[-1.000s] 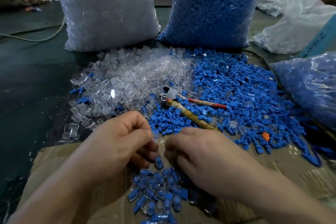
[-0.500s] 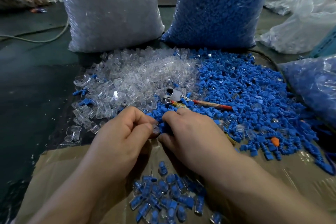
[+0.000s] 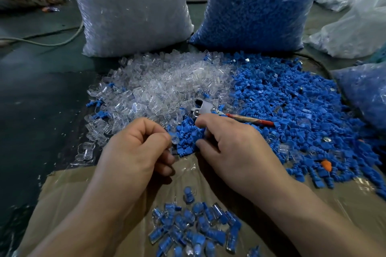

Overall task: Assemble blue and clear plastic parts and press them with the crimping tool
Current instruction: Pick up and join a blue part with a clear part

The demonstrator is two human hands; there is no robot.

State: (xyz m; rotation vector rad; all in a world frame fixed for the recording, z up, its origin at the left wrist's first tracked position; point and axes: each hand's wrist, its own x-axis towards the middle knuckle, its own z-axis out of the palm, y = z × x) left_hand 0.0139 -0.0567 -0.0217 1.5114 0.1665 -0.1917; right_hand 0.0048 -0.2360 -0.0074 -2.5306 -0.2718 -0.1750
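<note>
Head view — crimping tool (image 3: 205, 108) lies crosswise, handles pointing right.

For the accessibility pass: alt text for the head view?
A person's left hand pinches a clear part while the right hand curls over a heap of blue parts beside the crimping tool. Assembled pieces lie on cardboard nearest the camera; a heap of clear parts sits behind.

Colours here: a see-through heap of clear parts (image 3: 167, 83), a bright blue parts pile (image 3: 292, 106) and one orange bit (image 3: 326, 165). The crimping tool (image 3: 203, 108) has a silver head and a red handle. Finished pieces (image 3: 194, 229) are blue inside clear shells. The cardboard (image 3: 62, 194) is plain brown, no print.
</note>
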